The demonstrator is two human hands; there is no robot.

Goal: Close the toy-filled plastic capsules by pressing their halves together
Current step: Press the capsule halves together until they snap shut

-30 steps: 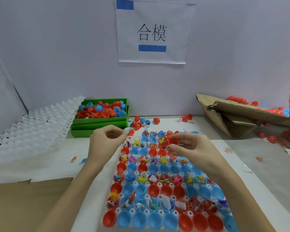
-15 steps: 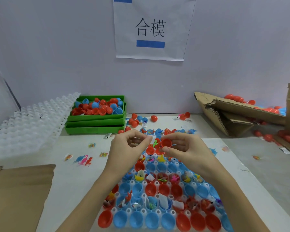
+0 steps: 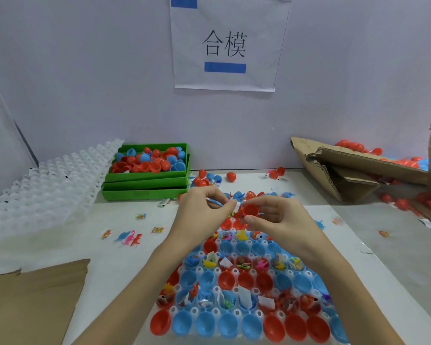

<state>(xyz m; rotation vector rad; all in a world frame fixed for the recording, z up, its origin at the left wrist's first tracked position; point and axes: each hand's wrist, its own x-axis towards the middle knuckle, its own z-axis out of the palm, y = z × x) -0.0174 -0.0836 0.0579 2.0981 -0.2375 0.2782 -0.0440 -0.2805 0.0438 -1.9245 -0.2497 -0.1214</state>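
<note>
Both hands meet above the capsule tray's (image 3: 234, 312) far end; stacked bins (image 3: 144, 185) sit behind-left, a cardboard box (image 3: 353, 168) behind-right.

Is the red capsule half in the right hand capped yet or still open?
Open: the red capsule half in the right hand shows its hollow inside, no mating half on it.

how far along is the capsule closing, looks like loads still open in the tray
Early. Closed capsules lie by the green bins. In hand: right hand holds a red half, left hand pinches something small beside it. Left: nearly all of the white tray, rows of toy-filled halves and empty halves.
</note>
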